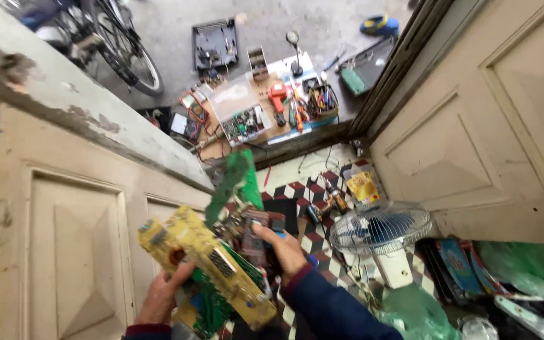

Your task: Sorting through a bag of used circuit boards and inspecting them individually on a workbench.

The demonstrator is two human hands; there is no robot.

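My left hand (164,296) grips a stack of circuit boards from below: a long yellow board (203,264) lies on top, with a green board (212,308) under it. My right hand (283,249) is closed on a dark cluster of electronic parts (253,230) at the far end of the stack. Another green board (234,182) sticks up tilted behind that cluster. Both hands are close together at the lower middle of the head view, above a checkered floor (313,189).
A small white fan (379,228) stands just right of my hands. Pale wooden door panels (492,126) flank both sides. Beyond the threshold a work board (266,107) holds tools and parts boxes. A bicycle wheel (127,50) is at the upper left; green bags (524,267) lie lower right.
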